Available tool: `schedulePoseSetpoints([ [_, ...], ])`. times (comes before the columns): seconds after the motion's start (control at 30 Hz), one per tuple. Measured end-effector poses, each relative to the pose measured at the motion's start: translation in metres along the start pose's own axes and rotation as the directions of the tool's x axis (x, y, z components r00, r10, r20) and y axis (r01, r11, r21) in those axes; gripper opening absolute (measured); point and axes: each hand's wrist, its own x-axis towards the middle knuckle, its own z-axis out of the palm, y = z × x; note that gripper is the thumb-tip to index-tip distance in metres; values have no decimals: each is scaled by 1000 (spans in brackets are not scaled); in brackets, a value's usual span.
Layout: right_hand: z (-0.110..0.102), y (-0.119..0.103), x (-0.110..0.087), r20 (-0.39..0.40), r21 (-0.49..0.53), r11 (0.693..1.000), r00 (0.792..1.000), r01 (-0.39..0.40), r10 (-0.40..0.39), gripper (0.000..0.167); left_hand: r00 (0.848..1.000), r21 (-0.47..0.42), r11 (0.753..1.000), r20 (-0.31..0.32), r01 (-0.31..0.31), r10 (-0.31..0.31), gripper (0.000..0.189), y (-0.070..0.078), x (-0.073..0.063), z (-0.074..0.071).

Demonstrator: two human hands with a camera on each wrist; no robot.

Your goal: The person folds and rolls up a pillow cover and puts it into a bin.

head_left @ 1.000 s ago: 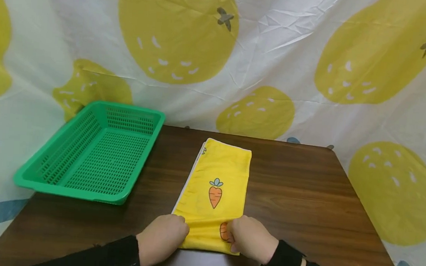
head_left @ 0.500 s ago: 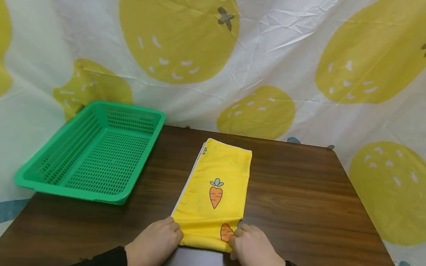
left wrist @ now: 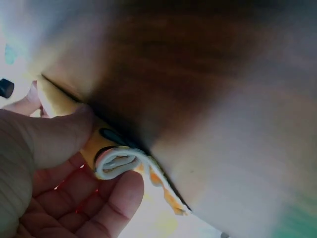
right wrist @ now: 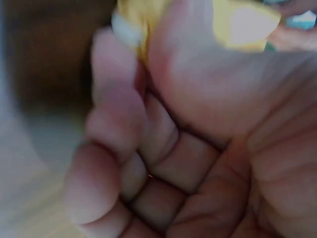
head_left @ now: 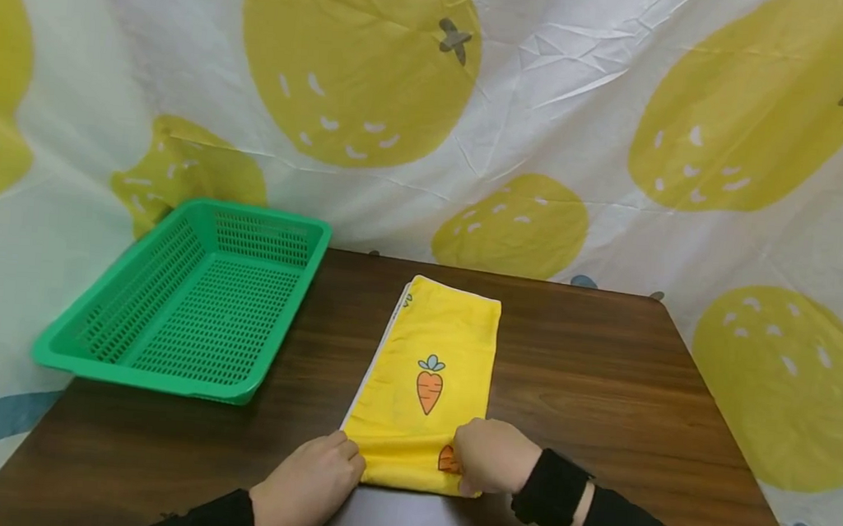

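Observation:
A yellow towel [head_left: 454,323] printed with orange carrots lies lengthwise on the table, its near end rolled up. At the roll's left end, my left hand [head_left: 311,481] grips the edge. In the left wrist view the roll [left wrist: 116,163] shows a white spiral at its end, with my thumb on one side and curled fingers beneath. My right hand [head_left: 493,457] pinches the roll's right end, beside a partly covered carrot print. The right wrist view is blurred; a bit of yellow towel [right wrist: 141,22] shows between thumb and forefinger, and the other fingers are curled in.
A green plastic basket [head_left: 248,386] with slotted walls stands at the left of the brown wooden table [head_left: 584,375]. Behind it hangs a white sheet [head_left: 366,209] with large yellow fruit prints.
My left hand has shifted left to the roll's end. The right hand has turned at the wrist and taken a fresh grip on the right end. The towel looks almost the same.

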Motion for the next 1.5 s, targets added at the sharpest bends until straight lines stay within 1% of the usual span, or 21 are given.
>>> schedulePoseSetpoints([
  [0.1,-8,3,12,84,27,998,995,-48,46,41,1000,-18,1000,-15,8,-8,7,0,1,0],
  [0.2,-12,6,18,116,52,995,991,-80,73,42,999,0,1000,-39,12,-12,11,-2,4,1],
  [0.27,-13,8,19,120,68,993,989,-94,85,41,999,-2,1000,-45,22,-22,13,-4,7,-1],
  [0.37,-12,9,20,107,83,992,990,-100,91,41,996,-76,993,13,85,-85,16,-8,17,-6],
  [0.43,-11,9,19,86,80,992,992,-98,91,42,987,-134,979,72,151,-142,18,-11,24,-9],
  [0.5,-10,8,18,63,72,994,995,-88,83,44,974,-166,963,125,210,-191,20,-13,31,-11],
  [0.63,-4,5,11,-3,78,997,1000,-12,12,40,953,-187,943,184,274,-240,22,-16,40,-13],
  [0.7,2,3,4,-66,88,995,997,42,-36,38,946,-196,935,194,296,-259,21,-16,43,-15],
  [0.77,8,1,-4,-155,61,993,983,105,-94,37,948,-193,935,171,297,-266,21,-14,45,-15],
  [0.8,11,0,-9,-211,31,990,969,135,-126,37,952,-186,939,153,291,-264,19,-12,45,-15],
  [0.83,15,-1,-14,-266,-15,987,951,161,-159,37,958,-171,946,127,276,-256,17,-10,44,-15],
  [0.9,22,-4,-23,-366,-137,970,899,203,-240,33,971,-116,965,72,237,-229,11,-5,42,-14],
  [0.93,25,-5,-27,-397,-205,955,874,212,-280,30,975,-86,972,57,219,-215,9,-2,41,-13],
  [0.97,27,-6,-30,-417,-263,940,853,216,-313,27,979,-56,978,51,199,-196,6,1,39,-12],
  [1.0,30,-6,-33,-427,-308,926,838,219,-340,24,982,-32,983,54,182,-180,5,4,37,-12],
  [1.03,32,-6,-35,-430,-340,914,828,220,-359,22,984,-11,986,62,167,-166,5,6,35,-12],
  [1.07,33,-6,-37,-427,-353,909,826,221,-367,21,985,0,988,73,154,-154,5,6,33,-11],
  [1.17,36,-3,-39,-415,-324,920,841,219,-346,25,985,-26,991,113,131,-127,5,6,28,-10],
  [1.27,37,-1,-38,-436,-278,939,844,203,-311,26,989,-89,989,103,119,-110,3,3,24,-9],
  [1.37,38,1,-36,-465,-266,945,834,188,-297,26,991,-123,986,84,110,-100,5,0,23,-7],
  [1.5,39,2,-35,-497,-287,941,812,179,-306,25,990,-116,985,79,127,-119,4,0,24,-5],
])
